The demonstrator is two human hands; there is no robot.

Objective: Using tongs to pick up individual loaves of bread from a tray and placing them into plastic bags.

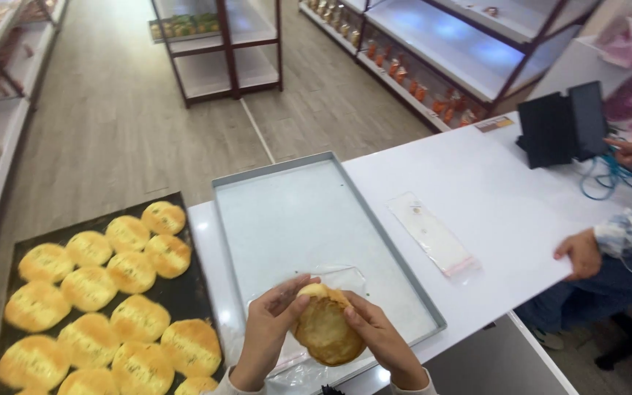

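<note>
Flatbread (327,329): one piece, gripped by left hand (268,329) and right hand (382,336) above clear bag (345,281) in grey tray (287,175); unbagged. Black tray (184,292) holds about fourteen more.

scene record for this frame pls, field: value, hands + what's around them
left hand: grips round flat pastry, left edge
right hand: grips the pastry, right edge
under hands: clear plastic bag in grey metal tray
left of tray: dark baking sheet with rows of golden buns
white counter: flat clear bag, black tablet stand
other person's hand: on the counter's right edge
</note>
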